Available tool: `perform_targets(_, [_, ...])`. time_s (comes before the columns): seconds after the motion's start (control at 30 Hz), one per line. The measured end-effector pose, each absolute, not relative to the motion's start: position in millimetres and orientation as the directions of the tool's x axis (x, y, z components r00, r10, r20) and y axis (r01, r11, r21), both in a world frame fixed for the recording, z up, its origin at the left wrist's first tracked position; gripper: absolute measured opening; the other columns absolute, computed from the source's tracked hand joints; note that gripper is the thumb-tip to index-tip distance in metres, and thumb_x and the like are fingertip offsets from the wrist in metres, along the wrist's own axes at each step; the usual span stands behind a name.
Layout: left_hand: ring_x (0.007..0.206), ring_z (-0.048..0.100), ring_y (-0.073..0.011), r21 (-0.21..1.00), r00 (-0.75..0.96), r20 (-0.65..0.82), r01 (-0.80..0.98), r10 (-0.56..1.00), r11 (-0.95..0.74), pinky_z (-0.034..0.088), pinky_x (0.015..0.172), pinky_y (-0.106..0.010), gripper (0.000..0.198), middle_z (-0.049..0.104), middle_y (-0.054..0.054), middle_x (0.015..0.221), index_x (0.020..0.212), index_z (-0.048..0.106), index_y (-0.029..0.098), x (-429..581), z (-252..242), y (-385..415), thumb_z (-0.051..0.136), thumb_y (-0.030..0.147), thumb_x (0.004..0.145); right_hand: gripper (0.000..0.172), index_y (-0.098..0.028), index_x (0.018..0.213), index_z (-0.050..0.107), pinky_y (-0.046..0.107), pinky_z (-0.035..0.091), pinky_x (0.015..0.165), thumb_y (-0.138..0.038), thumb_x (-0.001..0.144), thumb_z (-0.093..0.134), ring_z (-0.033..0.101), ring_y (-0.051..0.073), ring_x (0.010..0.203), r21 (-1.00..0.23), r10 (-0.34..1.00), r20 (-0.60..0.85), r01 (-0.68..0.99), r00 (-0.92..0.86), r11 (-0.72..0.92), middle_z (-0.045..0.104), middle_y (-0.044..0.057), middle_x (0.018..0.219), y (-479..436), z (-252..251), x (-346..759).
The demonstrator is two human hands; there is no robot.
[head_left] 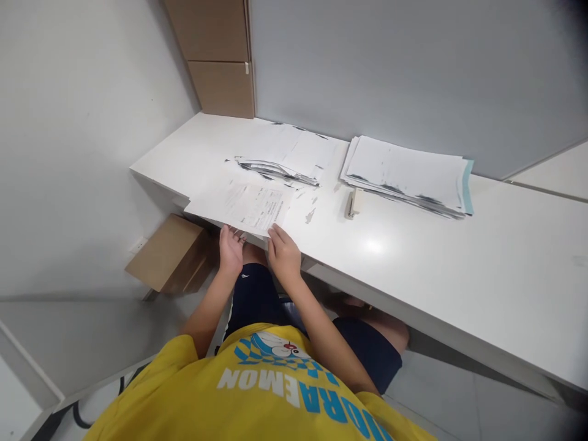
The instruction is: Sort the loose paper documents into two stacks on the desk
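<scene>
A printed sheet of paper (250,207) lies at the near edge of the white desk (413,257), slightly overhanging it. My left hand (230,250) pinches the sheet's near edge, its fingers curled under and over the paper. My right hand (283,254) rests at the sheet's near right corner with its fingers closed on the paper's edge. Both forearms reach up from my lap, below the desk's edge.
A messy paper stack (280,156) lies behind the sheet. A larger pile (407,171) with a blue-edged bottom sheet sits to the right. A white stapler (353,203) and small paper scraps (310,215) lie between them. A cardboard box (168,252) sits on the floor at left.
</scene>
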State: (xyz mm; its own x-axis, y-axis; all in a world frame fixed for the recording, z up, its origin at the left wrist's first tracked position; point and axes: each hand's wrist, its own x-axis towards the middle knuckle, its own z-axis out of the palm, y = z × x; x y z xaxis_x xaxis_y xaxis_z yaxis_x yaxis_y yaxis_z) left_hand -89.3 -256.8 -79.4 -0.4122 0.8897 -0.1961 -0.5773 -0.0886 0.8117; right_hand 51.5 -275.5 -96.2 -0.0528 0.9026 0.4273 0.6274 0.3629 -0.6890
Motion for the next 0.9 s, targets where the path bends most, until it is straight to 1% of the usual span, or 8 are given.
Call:
perform_targets(0.17, [0.083,0.062,-0.014,0.88,-0.52,-0.288,-0.476,0.804,0.007,0.043,0.066,-0.023,0.031,0.064,-0.003,0.094,0.095,0.058,0.023,-94.0,-92.1,-245.1,0.073,0.047,0.083,0.037,-0.017,0.129,0.064,0.055,0.039,0.116,-0.025,0.1,0.042,0.054,0.03,0.133,-0.655,0.906,0.399,0.649,-0.138,0.387,0.059,0.016,0.142,-269.1,-99.5,57.1])
perform_targets(0.33, [0.062,0.057,-0.0123,0.773,-0.251,-0.476,-0.576,0.843,0.265,0.039,0.054,-0.024,0.023,0.067,-0.004,0.082,0.095,0.064,0.017,-100.8,-92.7,-223.4,0.074,0.035,0.084,0.04,-0.018,0.134,0.06,0.06,0.031,0.119,-0.021,0.096,0.048,0.044,0.032,0.142,-0.599,0.9,0.355,0.678,-0.253,0.426,0.053,0.016,0.149,-263.8,-95.3,53.2])
perform_targets(0.43, [0.054,0.053,-0.0103,0.816,-0.287,-0.457,-0.512,0.842,0.268,0.031,0.047,-0.022,0.024,0.064,-0.002,0.07,0.084,0.063,0.016,-102.9,-96.9,-220.9,0.078,0.034,0.081,0.041,-0.019,0.133,0.061,0.059,0.031,0.119,-0.016,0.095,0.045,0.037,0.031,0.148,-0.623,0.892,0.405,0.654,-0.199,0.429,0.048,0.014,0.153,-272.7,-94.8,53.9])
perform_targets(0.5, [0.052,0.05,-0.0078,0.875,-0.39,-0.379,-0.446,0.839,0.188,0.029,0.046,-0.02,0.028,0.058,0.002,0.062,0.075,0.058,0.016,-104.3,-101.6,-225.0,0.081,0.032,0.077,0.04,-0.021,0.129,0.064,0.057,0.035,0.118,-0.017,0.096,0.042,0.04,0.029,0.146,-0.687,0.884,0.458,0.596,-0.09,0.416,0.053,0.012,0.149,-287.0,-97.5,58.1])
perform_targets(0.63, [0.053,0.045,-0.0042,0.889,-0.48,-0.3,-0.455,0.824,0.059,0.029,0.047,-0.016,0.034,0.051,0.006,0.06,0.068,0.051,0.018,-109.8,-106.0,-238.2,0.083,0.028,0.073,0.034,-0.026,0.111,0.072,0.052,0.047,0.109,-0.022,0.097,0.04,0.062,0.027,0.123,-0.809,0.885,0.462,0.436,0.058,0.393,0.072,0.009,0.121,-327.2,-116.6,71.5])
perform_targets(0.77, [0.053,0.046,-0.0049,0.837,-0.394,-0.345,-0.539,0.852,0.089,0.031,0.047,-0.017,0.032,0.053,0.005,0.063,0.072,0.053,0.018,-111.6,-104.2,-255.2,0.083,0.029,0.07,0.029,-0.027,0.095,0.073,0.054,0.054,0.095,-0.036,0.096,0.045,0.069,0.029,0.102,-0.933,0.954,0.253,0.301,0.158,0.198,0.076,0.009,0.102,-355.6,-144.2,84.3])
perform_targets(0.83, [0.053,0.046,-0.0054,0.828,-0.362,-0.348,-0.552,0.865,0.102,0.032,0.047,-0.018,0.033,0.053,0.005,0.062,0.073,0.055,0.017,-107.3,-104.5,-267.2,0.085,0.031,0.068,0.029,-0.026,0.097,0.072,0.052,0.055,0.092,-0.046,0.093,0.051,0.07,0.03,0.099,-0.986,0.98,0.08,0.159,0.185,0.051,0.076,0.01,0.101,-358.1,-150.3,88.3])
perform_targets(0.9, [0.054,0.047,-0.006,0.832,-0.333,-0.323,-0.546,0.886,0.098,0.036,0.049,-0.018,0.037,0.053,0.005,0.062,0.073,0.056,0.017,-100.3,-106.4,-280.8,0.087,0.036,0.068,0.039,-0.024,0.107,0.069,0.048,0.056,0.093,-0.056,0.091,0.054,0.07,0.029,0.103,-0.997,0.99,-0.074,-0.045,0.121,-0.069,0.076,0.012,0.107,-352.8,-147.6,89.0])
